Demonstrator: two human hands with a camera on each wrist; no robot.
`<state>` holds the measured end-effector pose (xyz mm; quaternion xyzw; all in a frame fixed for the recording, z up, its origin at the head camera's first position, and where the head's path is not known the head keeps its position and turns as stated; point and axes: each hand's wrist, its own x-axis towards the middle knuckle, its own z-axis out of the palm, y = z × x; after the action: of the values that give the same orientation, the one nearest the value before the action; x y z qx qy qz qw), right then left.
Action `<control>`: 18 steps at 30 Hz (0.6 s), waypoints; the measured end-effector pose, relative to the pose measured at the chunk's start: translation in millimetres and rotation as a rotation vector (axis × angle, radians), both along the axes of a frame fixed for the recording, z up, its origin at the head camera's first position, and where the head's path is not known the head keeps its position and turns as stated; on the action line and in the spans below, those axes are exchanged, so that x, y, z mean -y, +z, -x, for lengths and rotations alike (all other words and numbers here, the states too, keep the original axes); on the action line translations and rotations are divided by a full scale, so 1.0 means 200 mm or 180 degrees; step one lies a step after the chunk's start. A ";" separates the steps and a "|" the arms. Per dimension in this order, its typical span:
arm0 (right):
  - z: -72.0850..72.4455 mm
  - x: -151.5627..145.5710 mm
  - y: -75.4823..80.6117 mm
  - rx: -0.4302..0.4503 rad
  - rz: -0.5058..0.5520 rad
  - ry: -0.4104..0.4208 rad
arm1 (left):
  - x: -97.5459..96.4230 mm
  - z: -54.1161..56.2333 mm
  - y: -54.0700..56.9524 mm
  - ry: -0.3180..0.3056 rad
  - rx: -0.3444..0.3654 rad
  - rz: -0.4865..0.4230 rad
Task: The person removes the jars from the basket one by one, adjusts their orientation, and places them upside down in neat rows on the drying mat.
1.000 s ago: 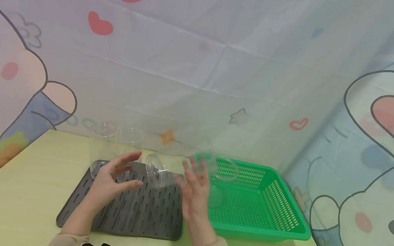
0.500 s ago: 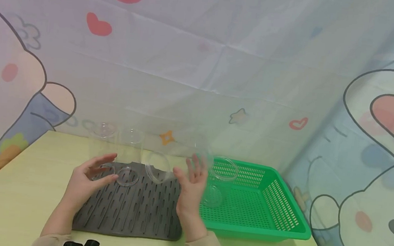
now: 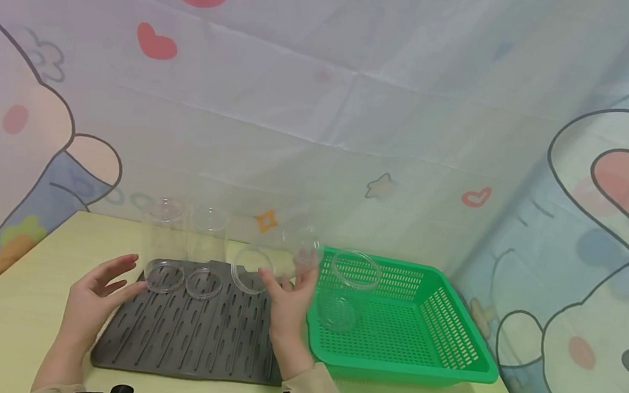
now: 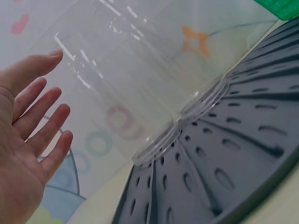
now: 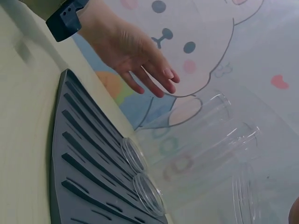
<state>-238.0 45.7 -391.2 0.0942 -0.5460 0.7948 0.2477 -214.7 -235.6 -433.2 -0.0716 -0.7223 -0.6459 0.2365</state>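
Observation:
My right hand (image 3: 292, 307) grips a tilted clear jar (image 3: 252, 270) over the right part of the grey ridged drying mat (image 3: 189, 345), its rim pointing left. Only a sliver of that hand shows in the right wrist view, where the rim of the held jar (image 5: 244, 198) is seen. Two more clear jars stand upside down on the mat: one at the left (image 3: 164, 277), the other (image 3: 204, 284) just right of it. To the left of them, my left hand (image 3: 91, 295) is in the air with fingers loosely bent, holding nothing. The left wrist view shows its empty palm (image 4: 18, 172).
A green perforated basket (image 3: 400, 372) stands right of the mat. Inside it leans another clear jar (image 3: 336, 312), its rim upward. A pale yellow table (image 3: 19, 295) lies underneath, with a printed cloth (image 3: 301, 95) hanging behind.
My left hand has moved left and down, away from the jars on the mat. The right hand has shifted slightly left and lower with the held jar, whose rim has dropped closer to the mat.

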 end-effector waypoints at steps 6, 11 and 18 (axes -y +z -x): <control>0.03 0.04 -0.03 0.0136 -0.0164 -0.0147 | 0.07 0.00 -0.05 0.0173 0.0220 0.0088; 0.06 0.05 -0.04 0.0087 -0.0209 -0.0102 | 0.08 0.01 -0.08 0.0209 0.0437 0.0419; 0.11 0.07 -0.10 0.0141 -0.0362 -0.0137 | 0.09 0.02 -0.12 0.0211 0.0705 0.0680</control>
<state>-259.8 31.4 -411.2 0.0787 -0.5975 0.7588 0.2469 -218.9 -252.9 -458.0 -0.0008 -0.8105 -0.5612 0.1675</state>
